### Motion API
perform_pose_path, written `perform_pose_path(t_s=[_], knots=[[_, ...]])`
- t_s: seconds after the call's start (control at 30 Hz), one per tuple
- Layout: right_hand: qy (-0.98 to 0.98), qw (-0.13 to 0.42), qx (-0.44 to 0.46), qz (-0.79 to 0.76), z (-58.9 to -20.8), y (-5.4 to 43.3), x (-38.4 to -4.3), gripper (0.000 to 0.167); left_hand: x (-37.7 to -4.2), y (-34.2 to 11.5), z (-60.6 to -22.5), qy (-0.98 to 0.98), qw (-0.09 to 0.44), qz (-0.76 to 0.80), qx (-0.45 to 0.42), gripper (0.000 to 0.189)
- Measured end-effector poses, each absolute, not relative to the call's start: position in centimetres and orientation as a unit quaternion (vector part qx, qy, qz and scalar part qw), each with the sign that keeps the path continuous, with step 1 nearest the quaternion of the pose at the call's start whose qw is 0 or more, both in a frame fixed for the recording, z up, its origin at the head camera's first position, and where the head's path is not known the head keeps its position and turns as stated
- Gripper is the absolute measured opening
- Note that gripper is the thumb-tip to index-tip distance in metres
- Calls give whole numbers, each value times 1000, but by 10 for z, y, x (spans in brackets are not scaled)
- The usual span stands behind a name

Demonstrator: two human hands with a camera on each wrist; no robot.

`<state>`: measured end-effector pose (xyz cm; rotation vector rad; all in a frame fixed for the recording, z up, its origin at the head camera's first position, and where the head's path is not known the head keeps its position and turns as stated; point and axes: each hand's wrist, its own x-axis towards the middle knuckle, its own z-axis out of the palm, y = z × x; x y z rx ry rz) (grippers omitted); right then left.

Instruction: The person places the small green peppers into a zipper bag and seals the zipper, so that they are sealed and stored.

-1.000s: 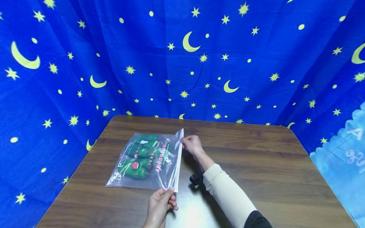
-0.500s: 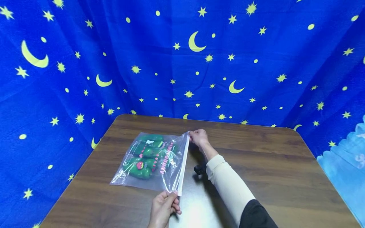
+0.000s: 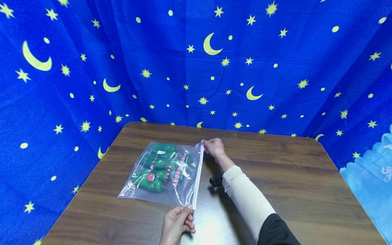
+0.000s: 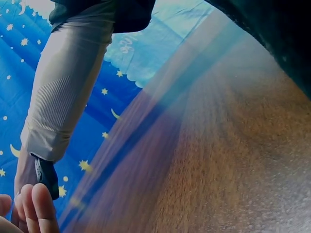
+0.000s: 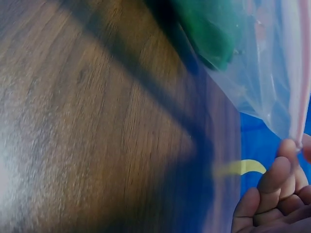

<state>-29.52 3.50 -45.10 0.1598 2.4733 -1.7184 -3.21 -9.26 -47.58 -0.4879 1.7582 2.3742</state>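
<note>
A clear zip bag (image 3: 191, 170) with pink lettering lies on the table, its white closure strip towards the right. Several green bundles (image 3: 151, 184) are inside; their kind is unclear through the printed plastic. My left hand (image 3: 177, 223) pinches the near end of the strip between thumb and fingers. At the strip's far end, my right hand (image 3: 215, 147) pinches the corner. The right wrist view shows the right hand (image 5: 277, 194) holding the bag's pinkish-edged corner (image 5: 296, 126). Only the left hand's fingertips (image 4: 43, 208) appear in the left wrist view; the bag is out of sight there.
The brown wooden table (image 3: 291, 190) has rounded far corners. A blue curtain (image 3: 171, 61) with yellow stars and moons surrounds it at the back and sides. Light blue cloth (image 3: 367, 180) hangs at the right. A black wrist device (image 3: 215, 181) sits under the right forearm.
The whole scene has shifted slightly to the right in the head view, as the camera turned. Both hands keep their pinch on the bag's strip ends, and the bag looks almost the same.
</note>
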Motion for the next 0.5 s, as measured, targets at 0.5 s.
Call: perform_pose_path(t_s=[0.5], knots=[[879, 10, -17, -477, -431, 56, -264, 32, -55, -104, -441, 623, 2, 776, -100, 21]])
